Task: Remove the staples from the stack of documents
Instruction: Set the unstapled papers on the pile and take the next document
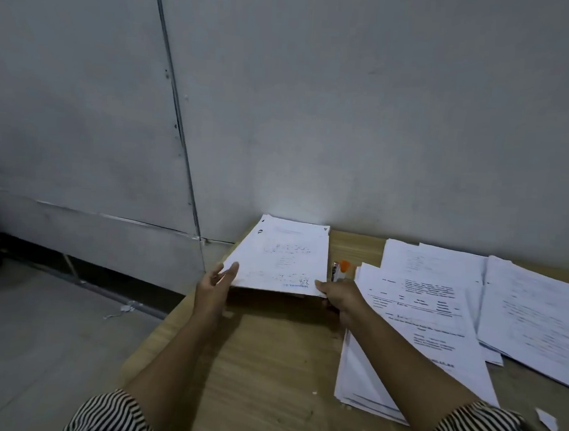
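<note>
Floor [36, 333]: grey, left of the counter, with a small white scrap lying near the wall base.
Wall [350, 102]: grey panels right behind the counter; the stack's far edge sits close against it.
Left hand [213, 289]: at the stack's near left corner, fingers fairly straight along the edge, thumb up beside it. It looks to be steadying or lifting, not gripping.
Stack [284, 258]: a thick pile of printed sheets at the counter's far left corner, near edge raised off the wood with shadow beneath. No staples can be made out at this size.
Right hand [338, 297]: holds the stack's near right corner, thumb on top, the other fingers hidden under the paper.
Stapler [339, 272]: small, orange and metal, just right of the stack and just beyond the right hand. Whether it doubles as a remover I cannot tell.
Loose sheets [437, 308]: spread in overlapping piles on the right, partly under the right forearm.
Counter [267, 364]: wood, bare between the arms.
Risk: the stack is near the left edge, so a tilt could slide sheets onto the floor.
Risk: the right forearm may drag the loose sheets and mix the piles.
Risk: pulling the stack back could knock the stapler.
</note>
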